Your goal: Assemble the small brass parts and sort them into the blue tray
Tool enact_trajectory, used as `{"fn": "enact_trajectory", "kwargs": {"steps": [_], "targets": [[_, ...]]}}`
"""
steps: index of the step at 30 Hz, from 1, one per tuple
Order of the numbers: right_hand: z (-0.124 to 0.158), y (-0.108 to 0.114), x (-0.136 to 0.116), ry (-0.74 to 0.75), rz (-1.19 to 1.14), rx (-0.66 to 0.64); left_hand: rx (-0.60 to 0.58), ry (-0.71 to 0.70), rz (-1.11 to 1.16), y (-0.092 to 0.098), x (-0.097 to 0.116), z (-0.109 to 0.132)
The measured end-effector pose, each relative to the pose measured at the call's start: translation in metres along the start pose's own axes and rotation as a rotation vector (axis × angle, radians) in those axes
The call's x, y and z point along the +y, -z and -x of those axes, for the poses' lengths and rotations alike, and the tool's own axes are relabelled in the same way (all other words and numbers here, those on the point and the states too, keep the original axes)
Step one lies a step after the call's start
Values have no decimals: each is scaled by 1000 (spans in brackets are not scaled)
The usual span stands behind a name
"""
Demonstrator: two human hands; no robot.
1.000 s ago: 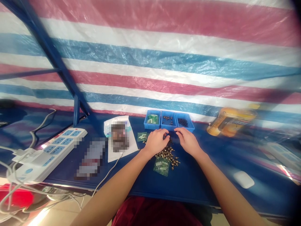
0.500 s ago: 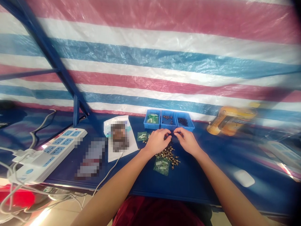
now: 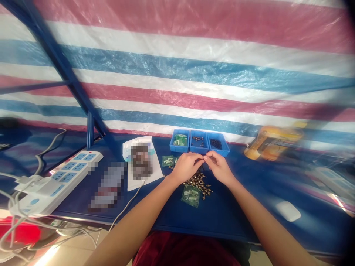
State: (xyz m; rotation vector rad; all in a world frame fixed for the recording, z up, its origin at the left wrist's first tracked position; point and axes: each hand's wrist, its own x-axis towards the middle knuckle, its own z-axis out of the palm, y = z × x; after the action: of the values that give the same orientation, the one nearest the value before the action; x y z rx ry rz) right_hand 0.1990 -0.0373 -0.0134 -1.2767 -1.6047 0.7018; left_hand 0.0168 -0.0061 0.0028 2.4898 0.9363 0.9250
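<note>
My left hand (image 3: 189,167) and my right hand (image 3: 217,165) meet fingertip to fingertip just in front of the blue bins. Both are closed in a pinch; whatever they hold is too small to make out. Below them lies a heap of small brass-coloured screw-like parts (image 3: 198,181), partly covered by my left hand. A green-printed clear packet (image 3: 191,195) with whitish pieces sits at the heap's near edge, and a similar packet (image 3: 168,160) is left of my left hand. The left bin (image 3: 179,148) contains such packets, the middle bin (image 3: 198,150) brass-coloured parts, the right bin (image 3: 224,152) small dark pieces.
On the blue table (image 3: 222,221), a white power strip (image 3: 66,177) with cables lies at left, beside a white sheet or bag (image 3: 155,173). A yellow package (image 3: 273,143) stands at back right, and a white rounded case (image 3: 288,211) is at right. Striped sheeting (image 3: 177,66) hangs behind.
My right hand has moved slightly left, closing the gap so its fingertips now meet those of my left hand. My left hand has stayed nearly in place.
</note>
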Motion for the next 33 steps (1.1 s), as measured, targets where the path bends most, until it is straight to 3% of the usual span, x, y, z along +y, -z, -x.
{"fn": "enact_trajectory", "kwargs": {"steps": [5, 15, 26, 33], "targets": [[3, -1, -8, -13, 64, 1, 57, 35, -7, -1, -1, 0], [3, -4, -6, -26, 98, -1, 48, 40, -14, -1, 2, 0], [-5, -2, 4, -79, -207, 34, 113, 169, 24, -1, 2, 1], [-5, 0, 2, -121, -287, 55, 133, 78, 244, 1, 2, -2]]}}
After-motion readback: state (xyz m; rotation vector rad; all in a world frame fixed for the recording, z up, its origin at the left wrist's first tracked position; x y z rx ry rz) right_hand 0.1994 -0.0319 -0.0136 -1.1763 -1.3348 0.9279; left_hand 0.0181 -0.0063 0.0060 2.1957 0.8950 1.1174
